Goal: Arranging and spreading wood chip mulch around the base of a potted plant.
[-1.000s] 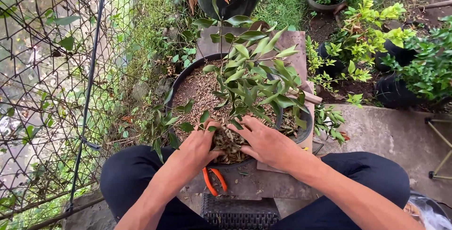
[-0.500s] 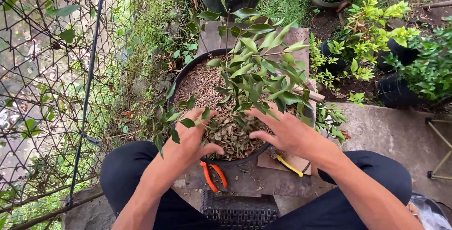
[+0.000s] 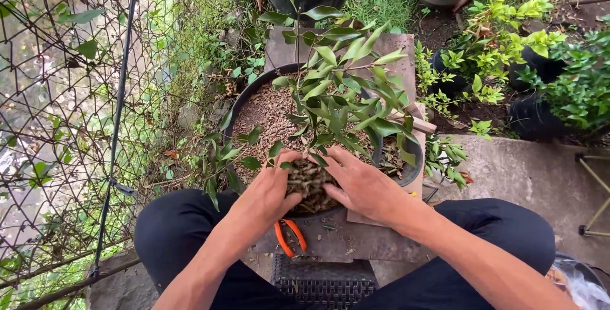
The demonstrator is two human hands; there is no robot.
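Garden greenery and a wire mesh fence (image 3: 57,126) frame the scene, and on the weathered grey worktop (image 3: 356,243) sits a round black plastic pot (image 3: 251,97) filled with brown bark chips, a leafy green shrub (image 3: 343,103) rising from its middle. Both hands are at the near rim, straight ahead of the person, between the knees. The left hand (image 3: 267,192) and right hand (image 3: 362,186) face each other, fingers curled and cupped around a heap of dry brown leaf mulch (image 3: 306,183) at the foot of the plant, pressing it from either side. Neither is clenched shut; they are half-closed and cradle the heap. The two lie about equally near. Orange-handled pliers (image 3: 289,237) lie on the worktop just below the left wrist, untouched.
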